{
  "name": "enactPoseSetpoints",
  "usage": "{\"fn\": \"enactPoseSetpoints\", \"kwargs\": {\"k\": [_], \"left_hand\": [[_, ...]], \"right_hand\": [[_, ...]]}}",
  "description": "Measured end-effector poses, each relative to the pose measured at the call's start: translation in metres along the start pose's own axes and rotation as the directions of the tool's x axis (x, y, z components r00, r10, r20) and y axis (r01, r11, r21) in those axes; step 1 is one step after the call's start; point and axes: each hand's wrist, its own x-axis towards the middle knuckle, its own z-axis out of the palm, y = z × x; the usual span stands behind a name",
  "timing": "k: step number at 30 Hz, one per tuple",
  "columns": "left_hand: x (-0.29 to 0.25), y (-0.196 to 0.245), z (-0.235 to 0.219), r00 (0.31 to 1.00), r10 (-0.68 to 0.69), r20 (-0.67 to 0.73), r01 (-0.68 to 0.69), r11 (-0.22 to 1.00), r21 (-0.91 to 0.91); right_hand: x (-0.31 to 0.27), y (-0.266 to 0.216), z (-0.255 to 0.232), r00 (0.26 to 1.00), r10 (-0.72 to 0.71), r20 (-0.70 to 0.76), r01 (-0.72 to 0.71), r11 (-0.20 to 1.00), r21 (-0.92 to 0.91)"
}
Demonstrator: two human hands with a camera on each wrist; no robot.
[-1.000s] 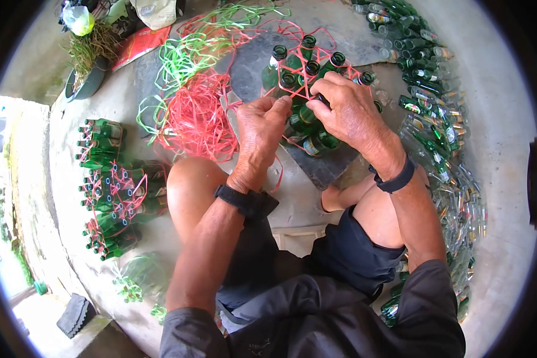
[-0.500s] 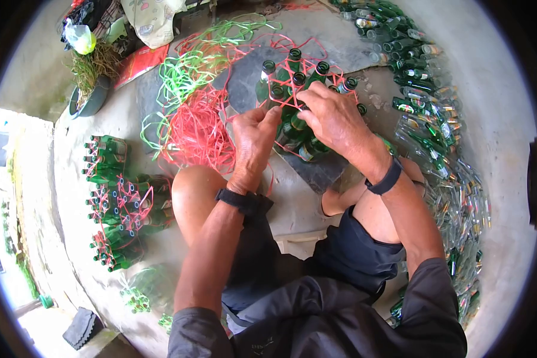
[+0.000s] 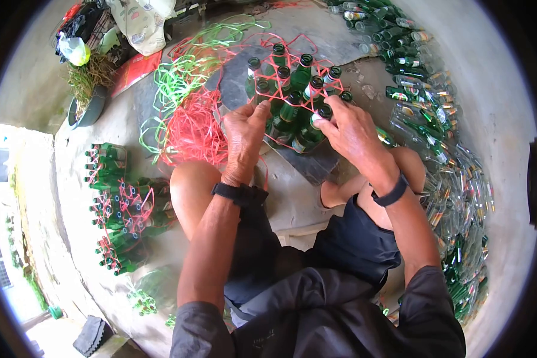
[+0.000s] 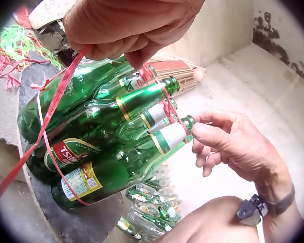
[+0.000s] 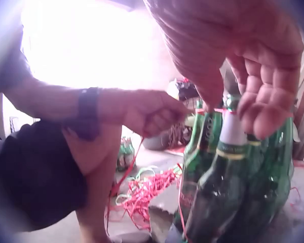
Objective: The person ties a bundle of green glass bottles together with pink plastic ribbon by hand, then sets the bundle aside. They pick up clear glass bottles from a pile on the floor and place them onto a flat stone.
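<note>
Upright green glass bottles (image 3: 287,113) stand in a tight cluster, their necks laced together with red plastic strap (image 3: 273,94). My left hand (image 3: 244,134) is at the cluster's left front corner, pinching a red strap (image 4: 55,109) whose tail hangs down in the left wrist view. The right hand (image 3: 352,131) is at the front right bottle (image 5: 225,157), thumb and fingers curled about its mouth. Red strap passes right by that thumb in the right wrist view. Another strap circles the bottles low down, across their labels in the left wrist view.
A dark slab (image 3: 316,164) lies under the cluster. Loose red strap (image 3: 194,128) and green strap (image 3: 176,80) are heaped to its left. Bundled bottles (image 3: 110,203) stand at far left; many loose bottles (image 3: 435,137) lie along the right wall. My knees flank the work.
The hands have moved apart: the left slid left, and the right came down from the cluster's middle to the front right bottle. More bottle tops now show between them.
</note>
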Motion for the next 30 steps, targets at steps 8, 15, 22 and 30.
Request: {"fn": "enactPoseSetpoints", "kwargs": {"k": [8,15,22,30], "left_hand": [[-0.003,0.008,0.0,0.999,-0.032,0.0,0.032,0.999,0.029],[-0.01,0.015,0.001,1.0,0.001,0.015,-0.002,0.999,0.05],[-0.023,0.011,0.01,0.995,-0.07,0.078,0.069,0.998,0.011],[-0.036,0.008,0.019,0.982,-0.015,0.19,0.014,1.0,0.007]], "right_hand": [[0.009,0.011,0.012,1.0,0.02,0.002,-0.02,0.997,-0.078],[0.021,0.024,-0.001,0.999,-0.014,0.043,0.021,0.985,-0.169],[0.031,0.05,-0.018,0.998,-0.035,0.044,0.044,0.977,-0.209],[0.026,0.055,-0.03,0.995,0.078,0.065,-0.056,0.956,-0.288]]}}
